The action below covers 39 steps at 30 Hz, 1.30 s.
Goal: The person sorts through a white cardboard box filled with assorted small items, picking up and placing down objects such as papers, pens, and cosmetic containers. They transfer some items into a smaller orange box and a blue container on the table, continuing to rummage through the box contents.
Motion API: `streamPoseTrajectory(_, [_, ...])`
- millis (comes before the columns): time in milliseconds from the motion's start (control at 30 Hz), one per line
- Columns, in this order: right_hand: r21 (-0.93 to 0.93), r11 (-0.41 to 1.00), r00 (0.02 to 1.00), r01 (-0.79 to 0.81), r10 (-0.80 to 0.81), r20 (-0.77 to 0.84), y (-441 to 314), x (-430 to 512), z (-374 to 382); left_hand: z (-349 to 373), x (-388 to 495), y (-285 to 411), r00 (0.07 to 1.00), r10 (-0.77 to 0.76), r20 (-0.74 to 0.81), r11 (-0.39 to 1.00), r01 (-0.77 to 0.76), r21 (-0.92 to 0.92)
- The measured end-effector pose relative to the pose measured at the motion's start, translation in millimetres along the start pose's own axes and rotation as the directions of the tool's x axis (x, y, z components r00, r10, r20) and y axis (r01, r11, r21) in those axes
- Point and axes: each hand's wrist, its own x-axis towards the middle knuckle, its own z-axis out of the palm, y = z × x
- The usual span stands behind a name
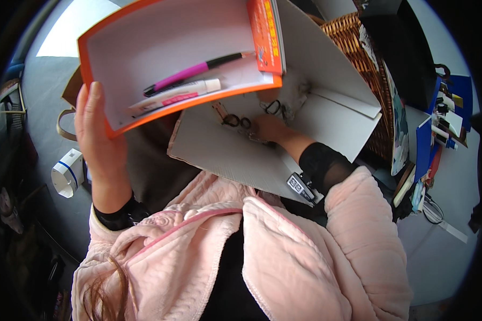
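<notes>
My left hand (98, 124) grips the left end of a shallow orange-edged box (164, 36) with a white inside, holding it tilted above a larger one. A magenta and black pen (184, 75) and a white tube (184, 94) lie along its lower side. An orange booklet (265, 36) bearing writing stands at its right end. Down inside the open grey-white cardboard box (225, 148) is my right hand (269, 127), beside black-handled scissors (237, 121). Another dark-handled item (273, 107) and clear plastic (299, 94) lie just beyond it. My right fingertips are hidden, so any grip there is unclear.
A brown wicker basket (345, 32) stands against the cardboard box's far right side. Blue holders (423, 148) with small items are further right. A white container with a blue band (67, 172) lies at left. A small black device (299, 186) bearing a printed code is near my right sleeve.
</notes>
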Motion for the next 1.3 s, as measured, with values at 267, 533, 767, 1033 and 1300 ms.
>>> streamPoseTrajectory(267, [0.336,0.929,0.896,0.154,0.012,-0.444,-22.3,-43.3,-44.5,3.5,-17.5,7.7,0.976,0.109,0.187,0.993,-0.116,0.025])
streamPoseTrajectory(533, [0.936,0.309,0.929,0.168,0.267,-0.255,-50.4,-156.1,-90.3,18.3,-19.3,-1.8,0.953,0.15,0.264,0.986,-0.163,0.03])
streamPoseTrajectory(767, [0.85,0.124,0.784,0.512,0.338,-0.521,-66.9,-236.5,-82.0,35.0,-27.1,10.0,0.951,-0.001,0.308,0.976,-0.065,0.205])
streamPoseTrajectory(1033, [0.71,0.156,0.653,0.687,0.296,-0.697,-85.5,-251.1,-81.8,60.4,-44.4,17.6,0.891,0.069,0.448,0.902,-0.248,0.354])
streamPoseTrajectory(1300, [0.058,0.82,0.155,0.569,-0.038,-0.987,-92.2,-233.1,-90.2,68.9,-58.9,17.4,0.852,-0.001,0.523,0.925,-0.198,0.325])
